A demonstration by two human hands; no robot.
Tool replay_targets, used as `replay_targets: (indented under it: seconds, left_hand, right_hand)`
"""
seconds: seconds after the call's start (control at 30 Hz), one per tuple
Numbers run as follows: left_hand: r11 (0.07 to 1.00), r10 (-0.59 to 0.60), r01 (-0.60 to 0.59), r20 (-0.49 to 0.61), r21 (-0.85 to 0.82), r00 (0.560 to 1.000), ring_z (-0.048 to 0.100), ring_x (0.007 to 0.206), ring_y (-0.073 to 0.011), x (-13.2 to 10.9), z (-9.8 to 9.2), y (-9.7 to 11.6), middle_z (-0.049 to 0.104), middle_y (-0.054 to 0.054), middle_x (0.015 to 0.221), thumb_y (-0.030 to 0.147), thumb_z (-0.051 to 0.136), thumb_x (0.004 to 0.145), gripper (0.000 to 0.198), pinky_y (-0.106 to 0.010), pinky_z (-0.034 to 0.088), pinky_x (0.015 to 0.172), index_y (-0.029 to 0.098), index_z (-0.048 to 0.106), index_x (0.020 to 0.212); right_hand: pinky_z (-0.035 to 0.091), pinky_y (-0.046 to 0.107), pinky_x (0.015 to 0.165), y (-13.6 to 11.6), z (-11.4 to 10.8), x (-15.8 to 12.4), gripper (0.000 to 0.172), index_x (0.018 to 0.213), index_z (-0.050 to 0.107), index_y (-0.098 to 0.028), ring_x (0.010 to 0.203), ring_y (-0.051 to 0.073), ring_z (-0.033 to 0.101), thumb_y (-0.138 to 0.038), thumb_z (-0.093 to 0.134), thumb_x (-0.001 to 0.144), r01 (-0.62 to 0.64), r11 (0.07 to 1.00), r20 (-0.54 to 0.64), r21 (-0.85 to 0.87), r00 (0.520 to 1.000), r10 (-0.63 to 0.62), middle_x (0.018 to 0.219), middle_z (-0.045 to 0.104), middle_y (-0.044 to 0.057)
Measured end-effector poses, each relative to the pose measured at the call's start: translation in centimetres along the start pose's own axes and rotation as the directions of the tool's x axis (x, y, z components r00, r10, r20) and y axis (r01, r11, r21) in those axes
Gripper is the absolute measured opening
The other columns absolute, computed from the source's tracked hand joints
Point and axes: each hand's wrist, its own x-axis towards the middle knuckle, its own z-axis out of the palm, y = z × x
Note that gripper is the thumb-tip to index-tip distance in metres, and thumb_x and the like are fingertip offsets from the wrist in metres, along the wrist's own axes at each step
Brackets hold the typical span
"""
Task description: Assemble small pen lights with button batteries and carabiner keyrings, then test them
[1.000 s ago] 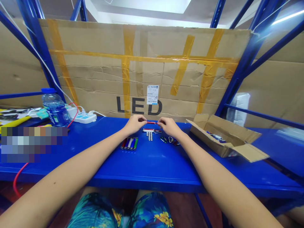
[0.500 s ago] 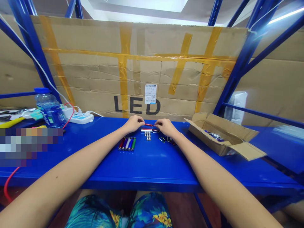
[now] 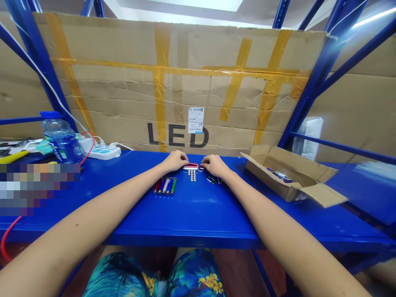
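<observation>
A thin red tube lies between my two hands, just behind a silvery tube. My left hand pinches its left end. At the other end, the closed fingers of my right hand hold the red tube, beside a small metal clip. Rows of small round silver cells sit in front of the tubes. Several coloured tubes, red, blue, silver and green, lie side by side near my left wrist. Carabiner clips lie beneath my right wrist, partly hidden by it.
An open cardboard box with small items stands at the right. A blue-capped bottle and a white power strip are at the back left. A large cardboard sheet closes off the rear of the blue table.
Both hands have brought the red tube down and slightly toward me, right by the silvery tube. The view has shifted a little.
</observation>
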Motion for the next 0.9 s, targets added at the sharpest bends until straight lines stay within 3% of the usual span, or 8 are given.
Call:
replay_targets:
  seconds: [0.33, 0.9]
  left_hand:
    - [1.0, -0.004, 0.004, 0.022, 0.012, 1.0, 0.066, 0.077, -0.0212, -0.05, -0.17, 0.05, 0.075, -0.006, 0.08, 0.026, 0.064, 0.072, 0.013, -0.031, 0.046, 0.07, 0.019, 0.074, 0.073]
    - [1.0, 0.015, -0.014, 0.1, -0.009, 0.995, 0.066, 0.082, -0.0213, 0.04, -0.28, -0.12, 0.075, -0.005, 0.086, 0.027, 0.061, 0.073, 0.018, -0.031, 0.046, 0.076, 0.019, 0.076, 0.079]
  right_hand:
    - [0.043, 0.025, 0.071, -0.54, -0.42, -0.3, 0.017, 0.087, 0.074, -0.017, 0.083, 0.019, 0.066, -0.019, 0.058, 0.084, -0.023, 0.999, 0.052, 0.025, 0.998, 0.021, 0.091, 0.075, 0.008]
    - [0.044, 0.025, 0.072, -0.65, -0.65, -0.5, 0.021, 0.087, 0.074, -0.017, 0.086, 0.02, 0.066, -0.015, 0.054, 0.083, -0.028, 0.999, 0.069, 0.032, 0.997, 0.026, 0.094, 0.075, 0.009]
